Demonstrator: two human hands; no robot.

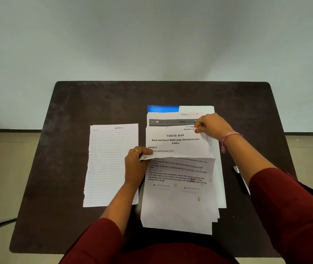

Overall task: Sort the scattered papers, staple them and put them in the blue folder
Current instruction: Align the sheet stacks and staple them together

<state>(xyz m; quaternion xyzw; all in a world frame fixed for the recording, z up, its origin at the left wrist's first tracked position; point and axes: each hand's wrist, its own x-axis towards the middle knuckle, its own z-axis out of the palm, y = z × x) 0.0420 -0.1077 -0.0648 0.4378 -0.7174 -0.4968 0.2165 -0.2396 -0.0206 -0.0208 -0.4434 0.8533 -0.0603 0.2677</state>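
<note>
head view, downward over table (113, 103)

- We see a dark brown tabletop (98, 103) with rounded far corners
- On its left half lies a lined sheet (110, 164) headed "Section 1", flat
- Just right of it lies a stack of printed papers (178, 204), fanned and uneven
- A blue folder (162, 108) shows from under the stack's far edge
- Near the right edge lies a dark object (239, 178), partly hidden, which we cannot identify

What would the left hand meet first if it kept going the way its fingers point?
The left hand points right; its fingers already pinch the white printed TASK ID sheet, so it would likely push further into that paper stack.
</note>
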